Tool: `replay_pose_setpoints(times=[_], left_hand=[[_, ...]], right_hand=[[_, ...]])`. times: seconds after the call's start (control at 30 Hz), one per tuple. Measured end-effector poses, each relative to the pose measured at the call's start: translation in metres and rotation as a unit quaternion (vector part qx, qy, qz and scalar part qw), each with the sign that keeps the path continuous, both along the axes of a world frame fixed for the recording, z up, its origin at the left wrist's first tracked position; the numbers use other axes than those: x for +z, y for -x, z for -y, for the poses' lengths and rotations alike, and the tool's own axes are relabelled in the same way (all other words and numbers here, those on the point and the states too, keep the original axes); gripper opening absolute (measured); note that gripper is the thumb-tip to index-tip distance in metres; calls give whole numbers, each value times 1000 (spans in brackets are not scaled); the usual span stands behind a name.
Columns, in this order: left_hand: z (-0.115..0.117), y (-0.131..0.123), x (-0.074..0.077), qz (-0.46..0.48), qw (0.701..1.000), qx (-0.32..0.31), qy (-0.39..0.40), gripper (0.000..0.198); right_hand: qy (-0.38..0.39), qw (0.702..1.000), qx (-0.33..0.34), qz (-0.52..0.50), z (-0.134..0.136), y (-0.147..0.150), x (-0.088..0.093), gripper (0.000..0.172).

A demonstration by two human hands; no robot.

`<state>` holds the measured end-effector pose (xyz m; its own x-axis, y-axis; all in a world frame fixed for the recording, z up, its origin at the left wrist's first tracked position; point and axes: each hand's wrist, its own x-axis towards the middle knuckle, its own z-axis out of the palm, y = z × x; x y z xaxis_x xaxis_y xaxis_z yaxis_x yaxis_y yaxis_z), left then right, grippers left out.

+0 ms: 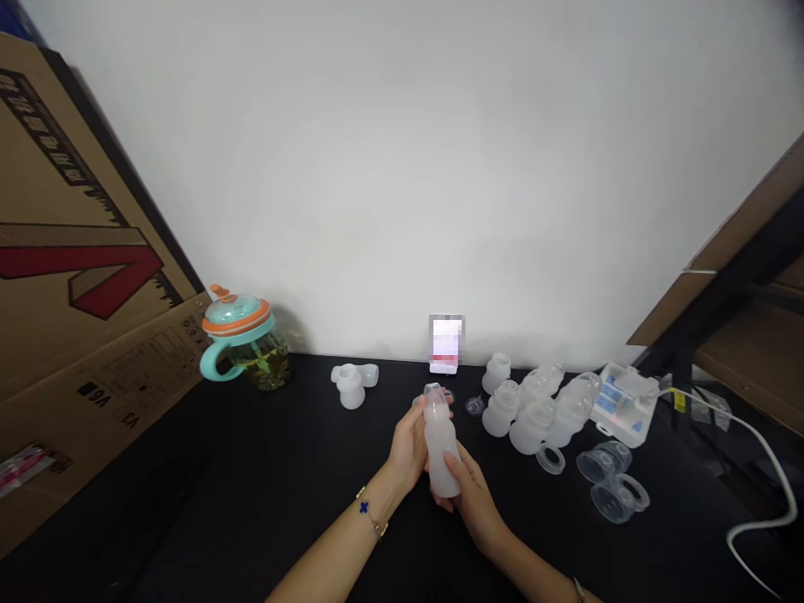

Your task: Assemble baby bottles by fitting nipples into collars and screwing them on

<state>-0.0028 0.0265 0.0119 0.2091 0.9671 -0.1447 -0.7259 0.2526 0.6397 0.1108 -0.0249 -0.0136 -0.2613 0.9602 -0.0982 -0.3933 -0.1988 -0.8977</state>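
place: home workspace | signs: baby bottles (533, 414), sippy cup (242, 343), cardboard box (75, 276), black table (251, 469)

Hands (409, 448) clasping frosted bottle (440, 448), apparently capped

**Body: bare arms, wrist jewellery**

Two bare forearms in view. Left grip (411, 448) and right grip (474, 498) are bare too. Left wrist has a thin gold chain bracelet (372, 512) with one small dark-blue clover-shaped charm (363, 507). Right wrist shows a sliver of a thin pale band (578, 590) at the bottom edge, cut by the frame, type unreadable.
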Motion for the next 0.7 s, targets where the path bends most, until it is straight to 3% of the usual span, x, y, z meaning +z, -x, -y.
replay_pose_setpoints(times=[0.17, 0.7], left_hand=[[-3, 7, 3, -47, 997, 40, -40, 48], [-3, 11, 7, 36, 999, -23, -16, 38]], right_hand=[[-16, 999, 8, 30, -1, -1, -4, 42], [-24, 999, 4, 24, -4, -2, -9, 44]])
